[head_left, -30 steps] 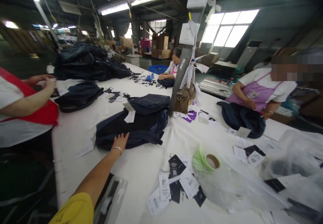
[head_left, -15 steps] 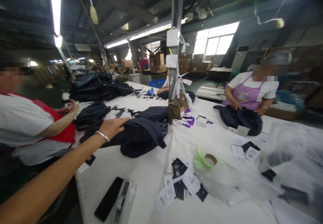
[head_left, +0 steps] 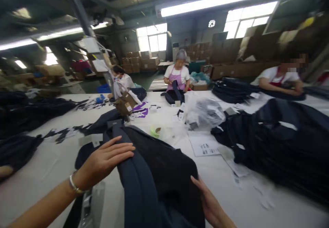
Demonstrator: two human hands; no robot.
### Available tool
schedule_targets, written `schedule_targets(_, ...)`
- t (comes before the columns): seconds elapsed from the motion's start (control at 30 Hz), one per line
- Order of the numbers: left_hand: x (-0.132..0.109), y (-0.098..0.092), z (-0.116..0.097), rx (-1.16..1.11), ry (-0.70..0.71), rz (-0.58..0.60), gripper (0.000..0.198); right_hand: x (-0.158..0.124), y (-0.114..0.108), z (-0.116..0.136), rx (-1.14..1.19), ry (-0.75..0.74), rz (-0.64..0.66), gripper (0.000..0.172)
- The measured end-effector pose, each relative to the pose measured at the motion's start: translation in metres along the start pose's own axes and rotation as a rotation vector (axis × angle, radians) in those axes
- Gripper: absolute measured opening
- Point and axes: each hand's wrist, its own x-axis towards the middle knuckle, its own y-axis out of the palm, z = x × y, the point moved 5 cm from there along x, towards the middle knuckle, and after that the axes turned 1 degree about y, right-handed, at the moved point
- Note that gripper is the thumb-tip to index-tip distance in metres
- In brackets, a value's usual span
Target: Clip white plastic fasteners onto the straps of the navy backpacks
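Observation:
A dark navy backpack [head_left: 164, 166] with a padded shoulder strap [head_left: 137, 176] lies in front of me, reaching down past the lower edge of the view. My left hand [head_left: 106, 159], a silvery bracelet on its wrist, rests on the strap with its fingers stretched out flat. At the bag's right edge is my right hand [head_left: 209, 200]; its thumb shows against the black panel and the other fingers are mostly hidden, so the edge appears pinched. A pale tag [head_left: 91, 139] lies by the bag's upper left side.
A big pile of dark bags [head_left: 280, 142] covers the right of the white table [head_left: 221, 200]. Clear plastic [head_left: 204, 111], a green tape roll [head_left: 155, 131] and a written sheet [head_left: 203, 143] lie ahead. A post [head_left: 87, 26] rises at left. Several co-workers work around the table.
The view has swung to the right. The backpack has come close in front of me, my left hand now lies on its strap, and my right hand has come into view at its edge.

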Motion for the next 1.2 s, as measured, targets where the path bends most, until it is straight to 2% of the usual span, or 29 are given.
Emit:
schedule_targets(0.07, 0.012, 0.039, -0.003, -0.032, -0.008, -0.060, 0.040, -0.022, -0.033, 0.002, 0.052, -0.185, -0.114, 0.066)
schedule_targets(0.13, 0.025, 0.083, -0.004, -0.084, -0.085, -0.112, 0.031, -0.036, -0.065, -0.008, 0.058, -0.316, -0.230, 0.077)
schedule_targets(0.23, 0.037, 0.163, -0.006, -0.241, -0.385, -0.136, 0.030, -0.048, -0.110, -0.040, -0.028, -0.373, -0.404, 0.086)
schedule_targets(0.27, 0.035, 0.192, -0.010, -0.310, -0.520, -0.127, 0.032, -0.049, -0.125, -0.054, -0.058, -0.338, -0.437, 0.087)
schedule_targets(0.33, 0.020, 0.253, -0.025, -0.464, -0.865, -0.047, 0.034, -0.053, -0.155, -0.084, -0.108, -0.172, -0.476, 0.087)
schedule_targets(0.4, -0.010, 0.310, -0.054, -0.616, -1.240, 0.149, 0.040, -0.061, -0.185, -0.108, -0.147, 0.055, -0.493, 0.087)
schedule_targets(0.43, -0.024, 0.330, -0.072, -0.635, -1.316, 0.207, 0.042, -0.065, -0.198, -0.116, -0.175, 0.155, -0.490, 0.086)
schedule_targets(0.5, -0.048, 0.354, -0.103, -0.650, -1.383, 0.264, 0.042, -0.074, -0.215, -0.120, -0.282, 0.283, -0.448, 0.076)
schedule_targets(0.57, -0.067, 0.360, -0.120, -0.609, -1.396, 0.245, 0.044, -0.077, -0.219, -0.112, -0.429, 0.307, -0.359, 0.063)
schedule_targets(0.63, -0.082, 0.359, -0.125, -0.579, -1.423, 0.230, 0.050, -0.075, -0.211, -0.100, -0.543, 0.277, -0.289, 0.056)
schedule_targets(0.73, -0.095, 0.356, -0.119, -0.713, -1.476, 0.320, 0.057, -0.062, -0.188, -0.083, -0.615, 0.199, -0.231, 0.050)
schedule_targets(0.83, -0.094, 0.342, -0.113, -0.866, -1.477, 0.389, 0.046, -0.045, -0.157, -0.070, -0.682, 0.099, -0.124, 0.047)
schedule_targets(0.9, -0.080, 0.322, -0.114, -0.988, -1.442, 0.378, 0.038, -0.037, -0.131, -0.063, -0.700, 0.052, -0.011, 0.047)
schedule_targets(0.97, -0.056, 0.295, -0.120, -1.247, -1.383, 0.313, 0.041, -0.032, -0.101, -0.055, -0.655, 0.041, 0.105, 0.052)
schedule_targets(1.07, -0.005, 0.246, -0.127, -1.615, -1.265, 0.067, 0.048, -0.030, -0.049, -0.039, -0.457, 0.088, 0.273, 0.062)
schedule_targets(1.13, 0.027, 0.220, -0.127, -1.659, -1.216, -0.061, 0.053, -0.028, -0.015, -0.025, -0.342, 0.115, 0.385, 0.065)
schedule_targets(1.2, 0.053, 0.205, -0.123, -1.605, -1.188, -0.161, 0.057, -0.023, 0.013, -0.008, -0.342, 0.080, 0.450, 0.063)
